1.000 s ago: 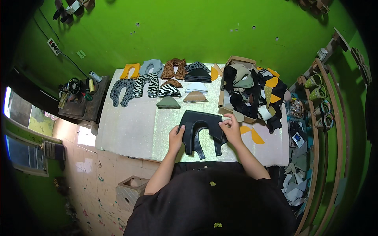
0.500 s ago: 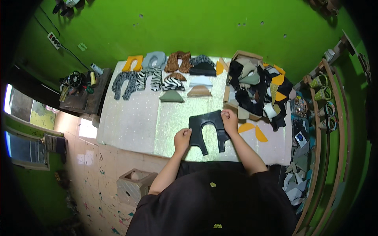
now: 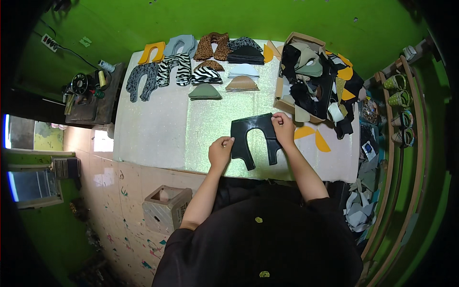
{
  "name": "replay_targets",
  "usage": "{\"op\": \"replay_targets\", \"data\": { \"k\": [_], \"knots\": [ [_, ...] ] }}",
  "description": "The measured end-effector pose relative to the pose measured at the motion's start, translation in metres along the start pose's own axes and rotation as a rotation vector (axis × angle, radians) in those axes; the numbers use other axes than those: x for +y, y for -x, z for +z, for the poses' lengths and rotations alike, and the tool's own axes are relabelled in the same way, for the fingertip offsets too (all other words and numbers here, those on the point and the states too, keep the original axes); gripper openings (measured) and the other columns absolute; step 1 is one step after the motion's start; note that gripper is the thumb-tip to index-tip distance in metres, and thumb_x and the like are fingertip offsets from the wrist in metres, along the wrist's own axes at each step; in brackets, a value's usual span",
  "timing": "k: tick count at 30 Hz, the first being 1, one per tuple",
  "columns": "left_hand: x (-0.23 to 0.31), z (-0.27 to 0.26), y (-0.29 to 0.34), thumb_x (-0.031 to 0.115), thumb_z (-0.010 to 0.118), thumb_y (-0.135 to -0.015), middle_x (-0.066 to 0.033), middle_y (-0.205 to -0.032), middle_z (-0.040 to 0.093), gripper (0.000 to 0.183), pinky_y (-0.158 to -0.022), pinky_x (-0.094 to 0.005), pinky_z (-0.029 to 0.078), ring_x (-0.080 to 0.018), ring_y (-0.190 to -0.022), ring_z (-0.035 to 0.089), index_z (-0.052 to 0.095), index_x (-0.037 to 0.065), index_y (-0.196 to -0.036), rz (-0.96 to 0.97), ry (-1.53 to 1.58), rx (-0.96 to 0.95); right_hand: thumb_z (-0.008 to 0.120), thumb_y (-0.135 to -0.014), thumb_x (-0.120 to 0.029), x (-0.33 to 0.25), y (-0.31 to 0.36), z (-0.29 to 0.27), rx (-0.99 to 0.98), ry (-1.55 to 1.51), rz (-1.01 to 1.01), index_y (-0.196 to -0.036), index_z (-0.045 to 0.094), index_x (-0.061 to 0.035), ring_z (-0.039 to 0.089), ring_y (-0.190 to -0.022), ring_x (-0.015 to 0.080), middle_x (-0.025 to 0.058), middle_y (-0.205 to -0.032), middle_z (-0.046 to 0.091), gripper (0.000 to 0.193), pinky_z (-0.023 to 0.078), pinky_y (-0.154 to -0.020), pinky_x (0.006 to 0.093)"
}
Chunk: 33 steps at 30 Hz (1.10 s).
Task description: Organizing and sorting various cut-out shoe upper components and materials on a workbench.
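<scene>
On the pale worktop [image 3: 153,129] before you, near its front edge and right of centre, lies a black U-shaped cut piece [image 3: 253,138], flat, its two legs pointing toward you. Your left hand [image 3: 221,152] sits at the piece's left edge, fingers [image 3: 228,140] curled and pinching that edge at the left leg. Your right hand [image 3: 284,129] is at the top right of the piece, fingers bent over the arch and gripping it there. Both hands are closed on the piece; neither holds anything else. Just right of your right hand, two yellow leaf-shaped cutouts [image 3: 313,136] lie flat on the worktop, close to the piece but apart from it. Behind them stands an open cardboard box [image 3: 282,95], heaped with black, tan and yellow offcuts that spill over its right side. Along the far edge, sorted stacks sit in rows: yellow [image 3: 152,52], grey [image 3: 181,45], leopard-print [image 3: 213,45] and dark [image 3: 245,50] at the back; grey-patterned [image 3: 142,79] and zebra-print [image 3: 174,67] U-shapes in front, then small wedge stacks in olive [image 3: 204,92], tan [image 3: 242,84] and white [image 3: 244,71]. Left of the worktop, a sewing machine [image 3: 83,88] sits on a dark side table, a thread cone beside it. A wooden rack [image 3: 399,100] at right holds green patterned shoes. Small box [image 3: 165,208] on the tiled floor, left of your arm.
</scene>
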<state>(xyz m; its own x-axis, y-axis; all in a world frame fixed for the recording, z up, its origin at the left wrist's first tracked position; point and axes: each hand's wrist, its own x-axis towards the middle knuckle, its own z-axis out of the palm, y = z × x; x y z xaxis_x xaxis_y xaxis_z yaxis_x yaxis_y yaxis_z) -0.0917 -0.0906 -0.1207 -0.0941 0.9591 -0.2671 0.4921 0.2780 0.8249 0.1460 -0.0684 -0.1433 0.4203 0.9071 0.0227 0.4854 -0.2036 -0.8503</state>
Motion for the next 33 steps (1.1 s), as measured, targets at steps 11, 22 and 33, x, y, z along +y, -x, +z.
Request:
{"op": "replay_targets", "data": {
  "k": [11,22,33],
  "knots": [
    [0.003,0.001,0.002,0.032,0.064,-0.081,-0.0124,-0.075,0.067,0.026,-0.061,-0.0322,0.049,-0.0254,-0.066,0.065,0.071,0.009,-0.09,0.131,-0.178,0.097,0.064,-0.079,-0.021,0.01,-0.005,0.0,-0.02,0.071,-0.008,-0.089,0.064,-0.0161,0.058,-0.079,0.0183,-0.0025,-0.072,0.063,0.012,0.035,-0.076,0.038],
    [-0.005,0.005,-0.004,0.027,0.066,-0.079,-0.008,-0.076,0.064,0.022,-0.06,-0.0322,0.047,-0.0231,-0.066,0.062,0.068,0.009,-0.092,0.201,-0.204,0.153,0.065,-0.078,-0.023,0.003,0.005,-0.004,0.064,0.469,-0.194,-0.092,0.066,-0.0208,0.053,-0.093,0.02,-0.0019,-0.087,0.056,0.014,0.034,-0.077,0.0476],
    [-0.005,0.018,-0.008,0.017,0.059,-0.079,-0.0081,-0.1,0.057,0.017,-0.077,-0.0404,0.04,-0.0282,-0.092,0.054,0.065,0.012,-0.093,0.475,-0.372,0.143,0.059,-0.081,-0.028,-0.022,0.016,-0.022,-0.121,0.621,-0.154,-0.105,0.063,-0.0211,0.052,-0.101,0.0241,0.0052,-0.101,0.058,0.025,0.034,-0.082,0.0486]
  ]
}}
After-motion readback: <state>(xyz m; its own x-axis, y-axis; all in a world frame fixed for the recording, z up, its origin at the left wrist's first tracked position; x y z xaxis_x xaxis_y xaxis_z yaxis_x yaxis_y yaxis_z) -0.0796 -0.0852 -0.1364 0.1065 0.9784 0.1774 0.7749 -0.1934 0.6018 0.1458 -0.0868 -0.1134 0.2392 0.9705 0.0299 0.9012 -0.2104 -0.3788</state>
